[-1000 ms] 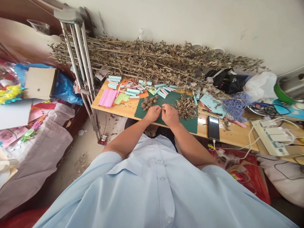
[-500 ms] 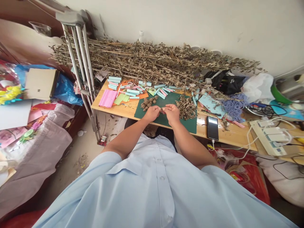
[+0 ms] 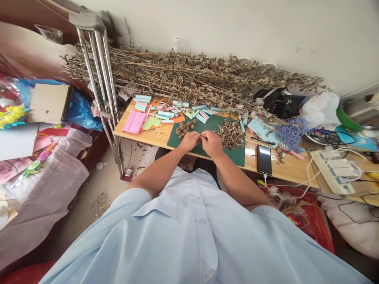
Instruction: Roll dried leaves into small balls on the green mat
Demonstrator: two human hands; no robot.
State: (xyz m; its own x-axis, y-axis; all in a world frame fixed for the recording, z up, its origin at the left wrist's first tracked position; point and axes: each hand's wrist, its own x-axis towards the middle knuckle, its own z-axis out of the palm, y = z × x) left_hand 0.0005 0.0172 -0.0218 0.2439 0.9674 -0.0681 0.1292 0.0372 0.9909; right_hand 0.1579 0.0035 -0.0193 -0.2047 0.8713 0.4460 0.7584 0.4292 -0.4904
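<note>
Pale wood makes the tabletop point(image 3: 166, 132), running across the middle of the frame, with a dark green mat point(image 3: 240, 157) on it at centre. Left hand point(image 3: 190, 141) and right hand point(image 3: 212, 143) meet over the mat's near part, fingers curled and tips drawn close together; whatever may be pinched between them is too small to tell. Brown knobbly balls point(image 3: 185, 127) sit clustered on the mat just beyond the left hand; a heap of crumbled dry leaves point(image 3: 231, 135) lies on its right part, near the right hand. Pale blue and pink rolls and a pink sheet point(image 3: 135, 122) spread left of centre. Dried stalks point(image 3: 189, 75) stretch in a long bank across the upper frame, against a whitish wall point(image 3: 266, 27). Metal crutches point(image 3: 103, 67) stand upper left. Right of the mat: black phone point(image 3: 264, 159) with a white cable, tangled bluish yarn point(image 3: 291, 132), white power strip point(image 3: 333, 173). Debris specks the pale floor point(image 3: 114, 187), lower left of the table.
</note>
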